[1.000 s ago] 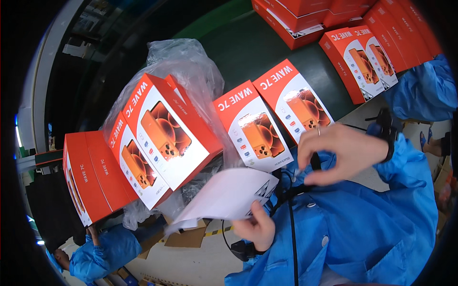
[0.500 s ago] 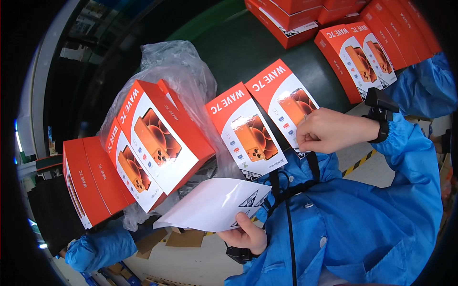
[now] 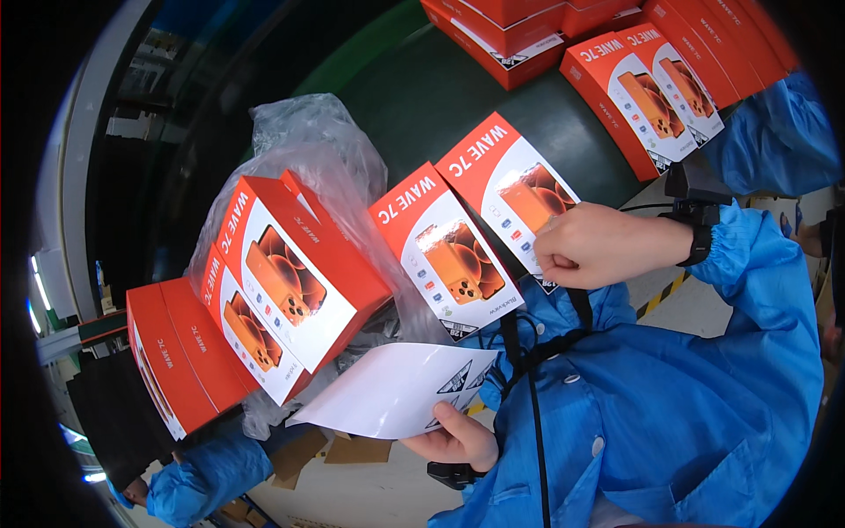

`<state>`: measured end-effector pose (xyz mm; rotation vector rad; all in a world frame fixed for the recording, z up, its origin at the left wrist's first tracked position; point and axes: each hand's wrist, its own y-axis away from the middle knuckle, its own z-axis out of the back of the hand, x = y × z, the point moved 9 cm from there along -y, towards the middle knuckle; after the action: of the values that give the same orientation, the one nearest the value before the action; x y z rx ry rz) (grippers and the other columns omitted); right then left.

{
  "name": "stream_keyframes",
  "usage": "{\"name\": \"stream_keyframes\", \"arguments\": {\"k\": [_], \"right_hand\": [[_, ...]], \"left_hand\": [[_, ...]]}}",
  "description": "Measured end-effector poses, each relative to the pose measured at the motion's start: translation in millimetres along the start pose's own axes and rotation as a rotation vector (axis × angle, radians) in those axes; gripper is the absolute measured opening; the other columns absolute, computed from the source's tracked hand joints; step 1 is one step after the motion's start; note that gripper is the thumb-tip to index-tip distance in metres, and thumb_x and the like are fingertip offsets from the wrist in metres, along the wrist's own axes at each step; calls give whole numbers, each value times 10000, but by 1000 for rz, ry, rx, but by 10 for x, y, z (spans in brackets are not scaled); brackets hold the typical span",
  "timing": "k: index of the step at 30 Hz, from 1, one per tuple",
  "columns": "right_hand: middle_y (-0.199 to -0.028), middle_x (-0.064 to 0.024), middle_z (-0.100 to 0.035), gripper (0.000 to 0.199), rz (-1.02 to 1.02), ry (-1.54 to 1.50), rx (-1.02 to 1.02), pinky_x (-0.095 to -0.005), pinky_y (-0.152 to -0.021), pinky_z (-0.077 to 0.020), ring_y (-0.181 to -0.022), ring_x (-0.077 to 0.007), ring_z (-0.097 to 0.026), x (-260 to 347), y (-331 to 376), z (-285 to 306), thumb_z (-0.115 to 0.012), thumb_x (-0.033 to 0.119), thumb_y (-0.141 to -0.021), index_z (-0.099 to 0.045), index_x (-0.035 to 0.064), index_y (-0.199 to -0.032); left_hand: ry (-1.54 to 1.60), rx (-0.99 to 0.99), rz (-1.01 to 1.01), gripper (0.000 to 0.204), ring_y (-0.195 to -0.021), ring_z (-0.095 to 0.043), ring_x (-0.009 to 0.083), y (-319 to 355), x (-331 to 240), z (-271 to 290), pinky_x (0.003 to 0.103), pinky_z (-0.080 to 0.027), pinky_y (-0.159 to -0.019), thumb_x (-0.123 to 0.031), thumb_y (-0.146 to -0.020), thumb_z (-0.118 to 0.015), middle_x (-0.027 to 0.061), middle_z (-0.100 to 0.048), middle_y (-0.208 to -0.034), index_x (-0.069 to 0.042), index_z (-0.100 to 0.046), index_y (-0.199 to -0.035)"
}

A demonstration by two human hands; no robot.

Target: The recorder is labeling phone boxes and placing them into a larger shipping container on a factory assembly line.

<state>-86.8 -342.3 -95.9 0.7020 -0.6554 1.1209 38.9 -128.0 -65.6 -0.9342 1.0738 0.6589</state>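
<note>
My left hand (image 3: 455, 437) pinches the edge of a curved white label sheet (image 3: 383, 396), thumb on top beside a few black-and-white triangular labels. My right hand (image 3: 607, 245) is closed with its fingers curled down against the lower part of a red-and-white phone box (image 3: 503, 167); whatever its fingertips hold, if anything, is hidden. A black-and-white label shows at that box's bottom edge, just under the fingers. Left of it lies a second phone box (image 3: 443, 255) with the same kind of label in its lower corner.
More red phone boxes (image 3: 299, 264) stand at the left beside a crumpled clear plastic bag (image 3: 308, 132). Stacked red boxes (image 3: 528, 40) sit at the far right on the dark green work surface (image 3: 387, 97). Another person's blue sleeve (image 3: 779, 141) is at right, another (image 3: 207, 480) at lower left.
The view has shifted slightly, so the left boxes sit a little lower and the far boxes further left. Both hands keep nearly the same pose on the sheet and the box.
</note>
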Motion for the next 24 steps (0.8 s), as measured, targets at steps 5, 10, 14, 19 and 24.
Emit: {"name": "stream_keyframes", "arguments": {"k": [5,10,14,19,24], "right_hand": [[-640,-102,-524,232,-47,79,25,-374,-570,-430,-616,-287,-549,-41,-44,45,-647,144,-729,-459,32,-651],[-707,-87,-510,232,54,-58,-76,-367,-593,-427,-644,-277,-532,112,46,156,-656,128,-715,-443,41,-685],[-913,-105,-505,194,70,-132,-735,-363,-706,-432,-808,-271,-529,-20,445,479,-650,88,-719,-490,40,-817],[-1191,-192,-444,582,-139,-316,-814,-362,-986,-341,-1145,-295,-446,-461,697,-73,-619,94,-774,-350,-30,-1274],[-1321,-158,-389,593,-127,-533,-903,-350,-1033,-285,-1255,-241,-363,-385,821,-209,-586,82,-796,-332,-18,-1323]], "left_hand": [[27,-99,0,521,-979,-588,235,24,35,74,332,-512,-823,-102,-855,-500,207,-489,-1202,19,-299,-1320],[371,-37,133,589,-1030,-562,271,41,359,141,355,-500,-829,-243,-792,-496,207,-489,-1204,27,-355,-1296],[664,130,556,569,-1086,-530,263,99,839,-335,364,-419,-924,-289,-890,-347,188,-481,-1251,80,-306,-1321],[645,230,647,492,-1119,-508,249,112,1082,-614,373,-385,-959,-290,-934,-336,171,-504,-1227,72,-374,-1266],[549,314,613,465,-1146,-485,253,147,1015,-845,379,-352,-986,-244,-923,-331,176,-489,-1246,77,-379,-1256]]}}
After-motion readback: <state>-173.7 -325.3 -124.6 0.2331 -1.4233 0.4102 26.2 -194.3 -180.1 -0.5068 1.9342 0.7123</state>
